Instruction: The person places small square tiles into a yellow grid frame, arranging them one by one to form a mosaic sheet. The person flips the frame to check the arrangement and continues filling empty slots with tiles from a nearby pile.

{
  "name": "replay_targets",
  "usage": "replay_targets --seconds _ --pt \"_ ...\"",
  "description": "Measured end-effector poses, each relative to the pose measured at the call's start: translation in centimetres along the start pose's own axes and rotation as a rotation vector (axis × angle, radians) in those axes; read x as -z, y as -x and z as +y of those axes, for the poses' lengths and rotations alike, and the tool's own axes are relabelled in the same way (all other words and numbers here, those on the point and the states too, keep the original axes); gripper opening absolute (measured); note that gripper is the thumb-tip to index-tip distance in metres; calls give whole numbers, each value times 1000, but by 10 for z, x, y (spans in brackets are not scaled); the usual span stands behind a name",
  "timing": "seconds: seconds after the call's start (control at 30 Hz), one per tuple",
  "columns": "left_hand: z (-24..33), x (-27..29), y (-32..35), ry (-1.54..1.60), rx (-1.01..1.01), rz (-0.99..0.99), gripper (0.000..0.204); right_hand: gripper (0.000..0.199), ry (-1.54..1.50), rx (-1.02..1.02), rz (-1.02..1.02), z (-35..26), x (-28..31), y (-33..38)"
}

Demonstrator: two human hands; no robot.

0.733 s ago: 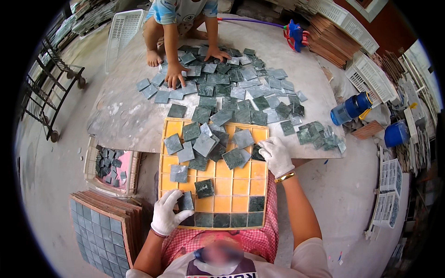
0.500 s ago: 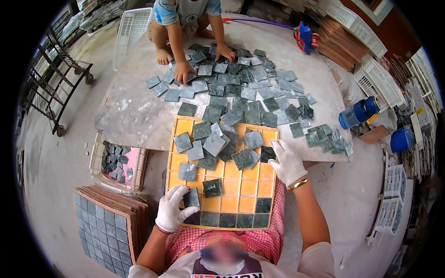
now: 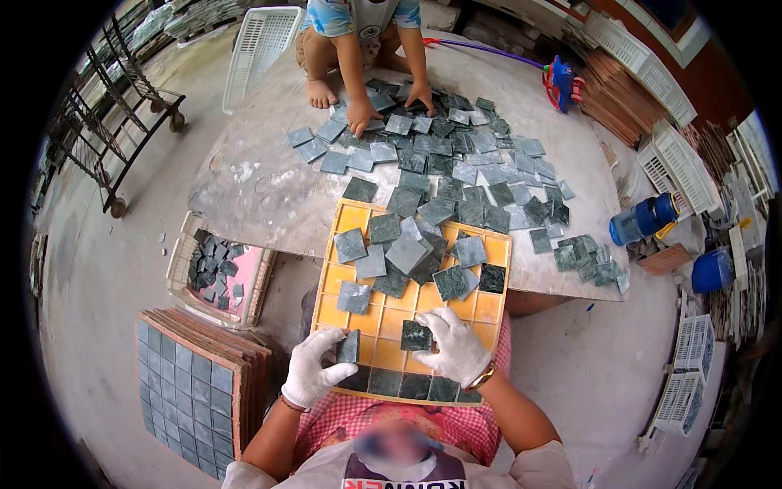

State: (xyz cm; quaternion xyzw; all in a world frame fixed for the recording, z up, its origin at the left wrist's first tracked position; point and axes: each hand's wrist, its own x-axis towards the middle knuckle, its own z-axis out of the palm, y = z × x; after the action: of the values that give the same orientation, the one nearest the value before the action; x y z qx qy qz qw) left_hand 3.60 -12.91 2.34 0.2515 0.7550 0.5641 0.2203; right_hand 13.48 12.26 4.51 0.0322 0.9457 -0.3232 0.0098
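Both hands gloved: left hand point(image 3: 314, 371) and right hand point(image 3: 454, 346) in white knit gloves, snug at the wrists. Right wrist: gold-coloured bangle point(image 3: 482, 377) just below the glove cuff. Left wrist: thin dark band point(image 3: 289, 402) at the cuff. Forearms bare. Upper body: white short-sleeved shirt point(image 3: 538, 466) with dark and red print on the chest. Lap: red-and-white checked cloth point(image 3: 358, 416).

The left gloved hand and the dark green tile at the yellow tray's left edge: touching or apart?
Touching. The head view shows the left hand pinching the green tile, fingers wrapped on its edge over the yellow tray.
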Motion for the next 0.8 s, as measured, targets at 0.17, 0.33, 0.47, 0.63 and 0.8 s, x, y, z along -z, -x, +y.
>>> replay_targets --seconds 0.17,0.33,0.47,0.63,0.8 --pt "-17 -5 1 205 90 -21 59 58 10 -154 9 23 16 57" --pt "-11 -13 -6 623 273 -170 63 48 24 -49 65 30 10 73" --pt "3 -31 -8 1034 380 -267 66 46 126 -14 106 27 -8 73" --pt "9 -48 -6 1286 522 -425 64 45 185 -14 1 21 1 68" --pt "3 -66 4 1228 541 -417 61 50 48 84 126 -6 16 51"
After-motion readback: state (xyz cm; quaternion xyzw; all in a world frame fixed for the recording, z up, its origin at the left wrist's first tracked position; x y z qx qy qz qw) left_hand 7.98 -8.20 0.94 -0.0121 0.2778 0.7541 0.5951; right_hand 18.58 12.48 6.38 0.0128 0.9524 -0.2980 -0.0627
